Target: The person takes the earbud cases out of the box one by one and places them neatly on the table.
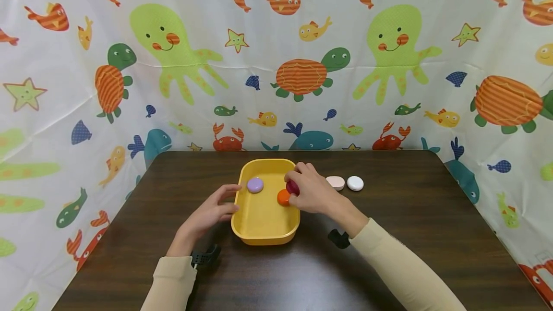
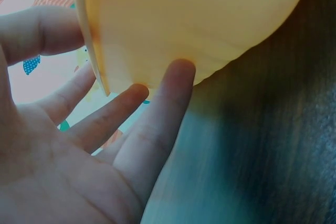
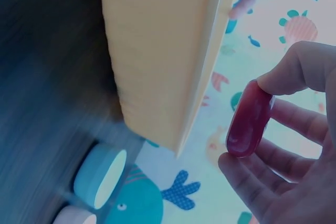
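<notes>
A white fabric backdrop printed with colourful sea animals (image 1: 268,37) filled the far side, and in front of it stretched a dark brown wood-grain table (image 1: 410,210). There, mid-table, sat a yellow, round-cornered, smooth-walled tray (image 1: 263,224). In from the right came the right hand (image 1: 313,190), thumb and fingertips pinching tight; over on the left, the left hand (image 1: 211,211) had its fingers spread, tips touching the tray's left wall. Right of the tray, on the tabletop, lay a pale pink oblong piece (image 1: 335,183), with a glossy white round piece (image 1: 355,183) just beside it. And the pinched one? A glossy dark red oblong piece (image 1: 292,187), held at the tray's right side! Near it, inside, lay a bright orange round piece (image 1: 282,198), while a lilac round piece (image 1: 255,185) rested far left within the tray.
</notes>
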{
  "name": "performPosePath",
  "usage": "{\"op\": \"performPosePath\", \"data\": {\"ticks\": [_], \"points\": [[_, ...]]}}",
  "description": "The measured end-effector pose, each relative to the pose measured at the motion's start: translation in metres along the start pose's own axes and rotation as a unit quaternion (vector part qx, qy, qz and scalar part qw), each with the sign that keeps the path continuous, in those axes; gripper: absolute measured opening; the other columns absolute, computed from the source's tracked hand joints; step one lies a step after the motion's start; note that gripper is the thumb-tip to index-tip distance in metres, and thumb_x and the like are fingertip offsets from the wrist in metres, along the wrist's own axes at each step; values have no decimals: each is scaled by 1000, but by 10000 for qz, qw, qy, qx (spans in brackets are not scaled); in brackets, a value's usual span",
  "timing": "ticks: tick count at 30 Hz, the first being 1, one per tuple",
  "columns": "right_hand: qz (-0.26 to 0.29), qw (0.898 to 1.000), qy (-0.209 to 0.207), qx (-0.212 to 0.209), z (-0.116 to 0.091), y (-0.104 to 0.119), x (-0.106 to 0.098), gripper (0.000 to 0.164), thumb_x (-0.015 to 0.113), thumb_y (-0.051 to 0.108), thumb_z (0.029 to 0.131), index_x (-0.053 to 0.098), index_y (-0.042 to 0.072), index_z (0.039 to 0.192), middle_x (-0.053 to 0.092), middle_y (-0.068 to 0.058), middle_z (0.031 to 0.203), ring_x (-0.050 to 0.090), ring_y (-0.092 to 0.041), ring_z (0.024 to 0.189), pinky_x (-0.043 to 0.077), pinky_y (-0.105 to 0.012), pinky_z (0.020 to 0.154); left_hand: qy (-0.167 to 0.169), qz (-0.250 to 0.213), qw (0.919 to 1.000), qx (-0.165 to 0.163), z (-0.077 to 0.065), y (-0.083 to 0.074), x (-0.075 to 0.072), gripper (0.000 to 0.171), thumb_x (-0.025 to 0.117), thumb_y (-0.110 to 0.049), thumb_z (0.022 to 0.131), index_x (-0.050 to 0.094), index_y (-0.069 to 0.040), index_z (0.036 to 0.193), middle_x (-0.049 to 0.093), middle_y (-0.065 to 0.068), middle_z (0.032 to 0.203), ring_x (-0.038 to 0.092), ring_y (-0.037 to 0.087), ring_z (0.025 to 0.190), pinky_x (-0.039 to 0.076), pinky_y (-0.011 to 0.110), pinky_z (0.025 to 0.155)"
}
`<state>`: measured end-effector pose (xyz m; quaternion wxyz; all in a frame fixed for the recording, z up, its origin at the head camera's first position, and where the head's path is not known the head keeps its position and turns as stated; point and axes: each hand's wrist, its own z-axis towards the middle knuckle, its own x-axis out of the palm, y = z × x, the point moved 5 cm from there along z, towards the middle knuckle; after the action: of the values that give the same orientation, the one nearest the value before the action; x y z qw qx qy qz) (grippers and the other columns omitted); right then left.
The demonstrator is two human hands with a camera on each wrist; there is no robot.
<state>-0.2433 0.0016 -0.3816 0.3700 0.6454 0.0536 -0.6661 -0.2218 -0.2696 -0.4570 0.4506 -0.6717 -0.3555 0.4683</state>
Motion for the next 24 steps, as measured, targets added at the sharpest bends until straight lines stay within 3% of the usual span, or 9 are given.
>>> {"op": "performPosePath", "data": {"ticks": [16,24], "points": [[5,9997,-207,128,-7,-24,-1,39,80,20,79,68,16,116,55,-3,110,46,-20,102,55,-28,78,-2,27,10000,-12,-2,0,1,57,61,-15,100,37,-11,152,30,22,159,49,40,133,51,49,103],[-38,9994,-90,327,-12,-38,3,33,78,19,80,67,18,111,53,-3,108,44,-21,102,53,-31,75,-31,-7,10000,0,-7,-1,5,58,62,-16,100,37,-10,152,30,22,159,48,40,133,51,49,102]]}}
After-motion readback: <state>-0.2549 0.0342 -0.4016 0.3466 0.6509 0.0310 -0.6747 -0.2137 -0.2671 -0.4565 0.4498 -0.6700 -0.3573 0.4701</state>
